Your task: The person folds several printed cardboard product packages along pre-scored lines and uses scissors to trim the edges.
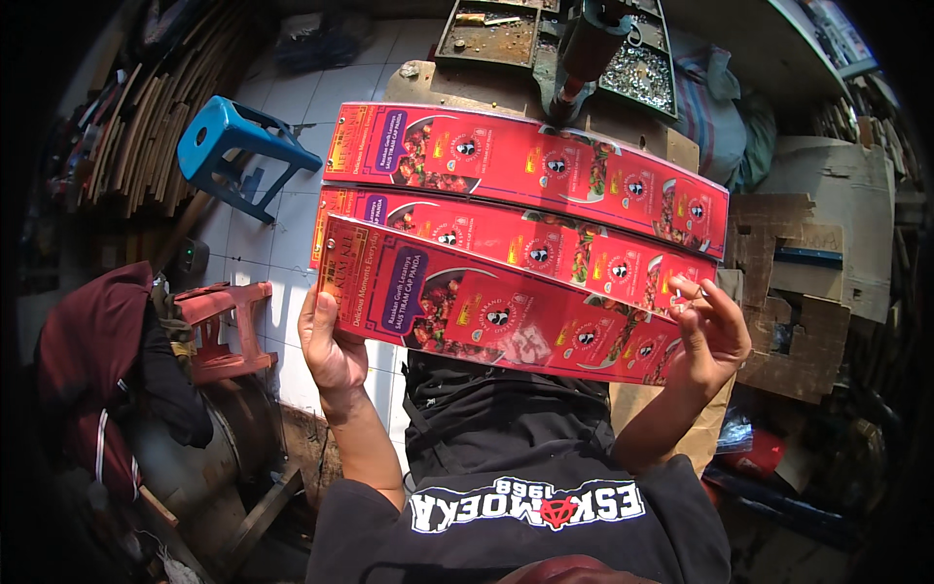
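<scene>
Front strip (pixel 491 302), red and printed, is held up over the person's lap. Left hand (pixel 336 352) is clamped on its left end, thumb on top. Right hand (pixel 718 336) is at its right end, fingertips drawn in on a small pale piece (pixel 680 295), too small to identify; whether this hand also grips the front strip cannot be told. Just beyond the front strip lies the middle strip (pixel 574 255), partly covered; beyond that, the far strip (pixel 520 161). Progress, as judged: two strips laid out, the front one in hand, not yet set down; whether any is finished cannot be determined. Farther beyond the front strip stands a machine (pixel 592 49); left of it, a blue stool (pixel 201 144).
</scene>
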Tool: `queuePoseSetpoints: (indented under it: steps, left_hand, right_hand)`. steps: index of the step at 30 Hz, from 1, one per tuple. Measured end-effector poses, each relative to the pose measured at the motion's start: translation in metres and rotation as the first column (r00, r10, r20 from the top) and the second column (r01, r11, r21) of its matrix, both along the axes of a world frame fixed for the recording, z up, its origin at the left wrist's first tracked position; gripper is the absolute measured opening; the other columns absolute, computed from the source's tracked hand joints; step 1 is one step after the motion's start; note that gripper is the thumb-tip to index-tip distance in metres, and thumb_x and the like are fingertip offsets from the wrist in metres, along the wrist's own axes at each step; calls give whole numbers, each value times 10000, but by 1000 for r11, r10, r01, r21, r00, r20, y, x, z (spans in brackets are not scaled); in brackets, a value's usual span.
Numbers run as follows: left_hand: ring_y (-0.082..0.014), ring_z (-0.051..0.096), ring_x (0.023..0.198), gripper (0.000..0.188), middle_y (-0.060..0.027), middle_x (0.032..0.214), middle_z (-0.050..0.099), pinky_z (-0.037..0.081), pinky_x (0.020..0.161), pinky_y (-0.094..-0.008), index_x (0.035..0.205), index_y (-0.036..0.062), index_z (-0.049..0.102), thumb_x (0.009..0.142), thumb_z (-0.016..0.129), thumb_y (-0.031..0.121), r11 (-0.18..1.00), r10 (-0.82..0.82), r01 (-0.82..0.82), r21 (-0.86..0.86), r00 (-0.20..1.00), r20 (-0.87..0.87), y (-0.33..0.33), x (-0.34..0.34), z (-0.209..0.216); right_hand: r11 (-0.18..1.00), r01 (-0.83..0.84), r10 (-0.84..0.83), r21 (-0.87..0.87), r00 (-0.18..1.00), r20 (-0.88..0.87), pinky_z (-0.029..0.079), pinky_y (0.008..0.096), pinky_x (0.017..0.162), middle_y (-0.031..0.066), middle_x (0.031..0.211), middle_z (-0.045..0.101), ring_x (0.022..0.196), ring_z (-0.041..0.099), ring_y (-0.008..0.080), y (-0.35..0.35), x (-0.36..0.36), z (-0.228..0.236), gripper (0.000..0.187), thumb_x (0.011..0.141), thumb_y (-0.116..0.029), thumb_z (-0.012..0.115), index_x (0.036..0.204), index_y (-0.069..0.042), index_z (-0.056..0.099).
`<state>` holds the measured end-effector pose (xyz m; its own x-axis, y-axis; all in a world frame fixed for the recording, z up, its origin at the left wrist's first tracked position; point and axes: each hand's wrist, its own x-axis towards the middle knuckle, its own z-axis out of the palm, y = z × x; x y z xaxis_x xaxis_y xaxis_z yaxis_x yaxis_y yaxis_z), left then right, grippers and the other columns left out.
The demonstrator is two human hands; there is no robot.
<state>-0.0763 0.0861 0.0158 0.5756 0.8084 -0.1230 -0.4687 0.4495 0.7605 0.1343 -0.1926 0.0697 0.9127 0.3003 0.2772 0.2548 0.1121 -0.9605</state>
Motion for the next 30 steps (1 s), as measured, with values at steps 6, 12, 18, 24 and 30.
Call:
queuePoseSetpoints:
  steps: [6,12,18,24,30]
  left_hand:
    - [-243,654,973,388,-188,1152,610,588,806,-372,1246,-53,475,958,506,205,995,39,-33,-96,997,61,38,13,11]
    - [-250,486,1196,495,-196,1292,477,424,982,-376,1317,-39,385,965,512,286,904,272,-167,394,935,-227,64,57,1]
    - [-219,555,838,380,-91,862,537,444,804,-407,818,78,479,976,423,418,809,-4,-222,545,924,382,35,41,42]
    - [-150,388,396,538,-41,473,367,441,446,-325,459,127,334,990,328,214,702,-704,308,642,164,691,-26,71,147]
    - [-184,439,450,472,-40,543,416,462,509,-373,519,113,430,983,392,196,700,-656,389,600,16,755,-38,54,163]
  right_hand:
    - [975,143,-159,169,984,86,540,300,600,153,847,653,777,641,183,-26,17,-6,342,815,2,659,1143,47,573]
    - [984,-160,174,79,955,-239,544,258,648,98,784,657,705,644,139,-4,2,-13,299,801,27,674,1095,40,618]
    - [866,-488,456,109,681,-574,543,245,715,66,848,672,777,645,109,53,3,-37,298,821,-35,688,1108,17,625]
    - [882,-465,450,82,775,-444,496,219,710,65,877,676,768,618,85,100,15,-57,286,827,-36,690,1095,41,625]
    - [894,-437,434,101,785,-442,500,220,711,67,834,678,779,634,98,102,11,-53,285,828,-47,689,1094,34,627]
